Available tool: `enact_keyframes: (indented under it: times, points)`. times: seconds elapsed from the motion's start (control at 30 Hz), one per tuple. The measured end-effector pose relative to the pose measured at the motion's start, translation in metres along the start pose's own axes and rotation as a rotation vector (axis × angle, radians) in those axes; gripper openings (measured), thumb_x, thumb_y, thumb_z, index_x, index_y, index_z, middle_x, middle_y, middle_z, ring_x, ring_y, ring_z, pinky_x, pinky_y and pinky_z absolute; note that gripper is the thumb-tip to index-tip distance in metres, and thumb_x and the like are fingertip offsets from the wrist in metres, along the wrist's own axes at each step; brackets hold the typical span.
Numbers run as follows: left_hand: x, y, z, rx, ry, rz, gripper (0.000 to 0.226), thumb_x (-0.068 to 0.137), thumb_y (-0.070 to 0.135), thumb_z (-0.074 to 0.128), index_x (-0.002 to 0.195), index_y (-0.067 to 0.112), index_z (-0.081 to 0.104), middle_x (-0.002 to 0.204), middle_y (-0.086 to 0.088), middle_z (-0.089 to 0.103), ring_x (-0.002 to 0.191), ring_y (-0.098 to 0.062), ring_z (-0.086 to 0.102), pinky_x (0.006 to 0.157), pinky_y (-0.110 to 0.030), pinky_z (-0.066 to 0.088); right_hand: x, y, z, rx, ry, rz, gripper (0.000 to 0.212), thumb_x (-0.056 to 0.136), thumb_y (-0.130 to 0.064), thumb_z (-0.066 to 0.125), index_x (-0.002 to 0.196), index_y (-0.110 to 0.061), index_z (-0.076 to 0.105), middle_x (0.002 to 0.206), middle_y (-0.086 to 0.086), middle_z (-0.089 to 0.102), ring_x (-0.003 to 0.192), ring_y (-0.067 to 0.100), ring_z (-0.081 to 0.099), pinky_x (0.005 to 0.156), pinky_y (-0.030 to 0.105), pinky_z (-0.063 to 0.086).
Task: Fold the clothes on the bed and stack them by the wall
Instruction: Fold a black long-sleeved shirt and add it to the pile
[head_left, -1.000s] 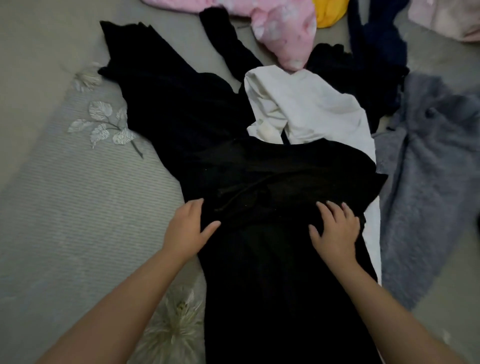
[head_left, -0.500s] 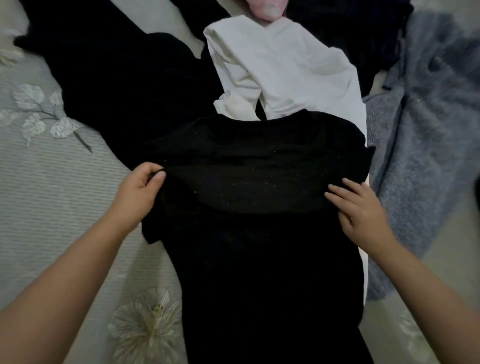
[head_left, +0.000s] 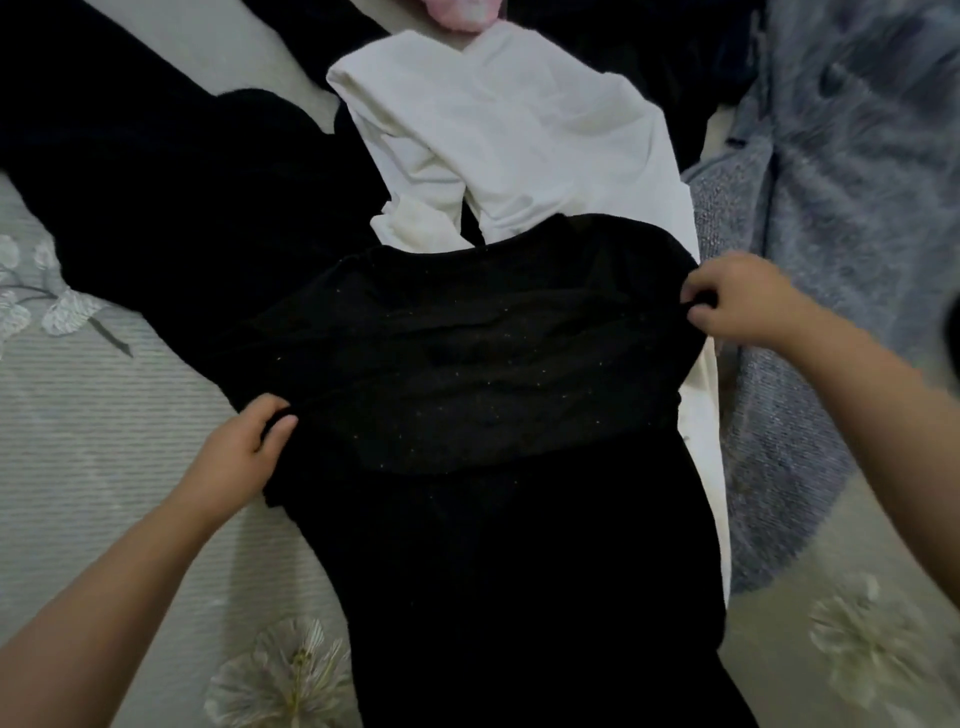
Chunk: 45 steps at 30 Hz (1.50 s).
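Grey flower-patterned bed (head_left: 104, 415), black garment (head_left: 493, 519), white garment (head_left: 519, 140), fuzzy grey-blue garment (head_left: 831, 208) lying on it

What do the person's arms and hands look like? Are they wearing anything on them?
Both arms are bare as far as the picture shows: no sleeves in view. The left hand and the right hand wear no gloves, and I can see no rings, watch or bracelets. The fingers are short, with short plain nails. The dim light hides finer details.
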<state>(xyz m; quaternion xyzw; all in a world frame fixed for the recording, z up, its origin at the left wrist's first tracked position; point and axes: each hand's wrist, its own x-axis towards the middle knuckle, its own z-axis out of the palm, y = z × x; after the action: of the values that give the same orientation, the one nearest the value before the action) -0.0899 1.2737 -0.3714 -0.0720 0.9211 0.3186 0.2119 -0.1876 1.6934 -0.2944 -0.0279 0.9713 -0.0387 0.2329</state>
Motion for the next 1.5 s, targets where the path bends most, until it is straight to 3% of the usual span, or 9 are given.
enact_keyframes:
  times: [0.13, 0.27, 0.37, 0.53, 0.67, 0.9, 1.13, 1.33, 1.5]
  points:
    - [0.013, 0.002, 0.000, 0.073, 0.103, -0.075, 0.020, 0.094, 0.013, 0.046, 0.103, -0.003, 0.055, 0.085, -0.018, 0.058, 0.079, -0.034, 0.054, 0.066, -0.030, 0.031, 0.019, -0.007, -0.008, 0.027, 0.242, 0.137, 0.026, 0.080, -0.012, 0.044, 0.081, 0.003, 0.065, 0.088, 0.025, 0.063, 0.089, 0.038, 0.056, 0.085, 0.038, 0.035]
    - [0.022, 0.002, 0.009, 0.325, 0.014, -0.135, 0.029, 0.095, 0.023, 0.044, 0.110, -0.001, 0.049, 0.094, -0.026, 0.061, 0.083, -0.041, 0.057, 0.063, -0.036, 0.036, 0.045, -0.016, 0.009, -0.272, 0.194, 0.198, 0.027, 0.083, -0.009, 0.045, 0.101, -0.002, 0.064, 0.105, 0.022, 0.058, 0.100, 0.036, 0.052, 0.098, 0.041, 0.025]
    - [0.017, 0.010, 0.014, 0.416, 0.218, -0.111, 0.033, 0.089, 0.014, 0.056, 0.114, -0.006, 0.052, 0.105, -0.030, 0.056, 0.091, -0.045, 0.055, 0.070, -0.048, 0.043, 0.044, -0.026, 0.028, -0.206, 0.299, 0.203, 0.032, 0.084, -0.004, 0.044, 0.113, -0.001, 0.058, 0.117, 0.020, 0.052, 0.114, 0.034, 0.044, 0.109, 0.048, 0.013]
    - [-0.020, 0.023, 0.035, 0.438, 0.373, 0.373, 0.043, 0.086, 0.025, 0.043, 0.105, -0.010, 0.060, 0.110, -0.032, 0.058, 0.104, -0.048, 0.056, 0.086, -0.057, 0.044, -0.015, -0.057, 0.054, 0.056, 0.573, 0.021, 0.046, 0.072, 0.004, 0.043, 0.115, 0.003, 0.059, 0.126, 0.027, 0.052, 0.123, 0.043, 0.045, 0.103, 0.066, 0.011]
    - [-0.046, 0.017, 0.068, 0.562, -0.035, 0.215, 0.085, 0.090, 0.060, 0.004, 0.128, -0.001, 0.049, 0.136, -0.027, 0.043, 0.128, -0.043, 0.038, 0.103, -0.056, 0.026, -0.060, -0.068, 0.095, -0.043, 0.197, -0.108, 0.049, 0.090, -0.033, 0.039, 0.135, -0.015, 0.046, 0.148, 0.014, 0.031, 0.139, 0.037, 0.022, 0.106, 0.064, 0.007]
    - [-0.033, -0.005, 0.099, 0.587, -0.096, 0.058, 0.080, 0.089, 0.056, 0.036, 0.147, 0.015, 0.000, 0.155, -0.013, -0.010, 0.141, -0.025, -0.015, 0.111, -0.047, -0.011, -0.046, -0.020, 0.115, -0.087, -0.110, 0.139, 0.055, 0.097, -0.045, 0.026, 0.147, -0.031, 0.006, 0.156, -0.002, -0.009, 0.143, 0.028, -0.011, 0.111, 0.056, -0.003]
    - [-0.112, 0.006, 0.117, 0.494, 0.023, 0.424, 0.073, 0.063, 0.019, 0.083, 0.122, -0.010, 0.051, 0.130, -0.033, 0.046, 0.121, -0.051, 0.041, 0.096, -0.063, 0.029, -0.093, -0.044, 0.135, -0.099, 0.112, 0.049, 0.054, 0.095, -0.023, 0.039, 0.145, -0.013, 0.022, 0.155, 0.013, 0.010, 0.143, 0.031, 0.004, 0.111, 0.055, 0.004]
    - [-0.228, -0.012, 0.166, 0.578, -0.294, 0.605, 0.075, 0.049, 0.039, 0.087, 0.108, -0.002, 0.065, 0.116, -0.022, 0.062, 0.107, -0.040, 0.059, 0.081, -0.062, 0.044, -0.255, -0.036, 0.205, -0.121, -0.160, -0.160, 0.051, 0.085, -0.029, 0.061, 0.131, -0.007, 0.050, 0.145, 0.022, 0.032, 0.134, 0.043, 0.029, 0.103, 0.064, 0.022]
    - [-0.298, -0.038, 0.192, 0.664, -0.381, 0.668, 0.058, 0.078, 0.052, 0.059, 0.108, 0.004, 0.067, 0.115, -0.020, 0.063, 0.108, -0.036, 0.060, 0.091, -0.055, 0.042, -0.357, -0.005, 0.244, -0.230, -0.404, -0.077, 0.071, 0.079, -0.054, 0.045, 0.133, -0.007, 0.047, 0.143, 0.027, 0.034, 0.128, 0.046, 0.037, 0.095, 0.059, 0.038]
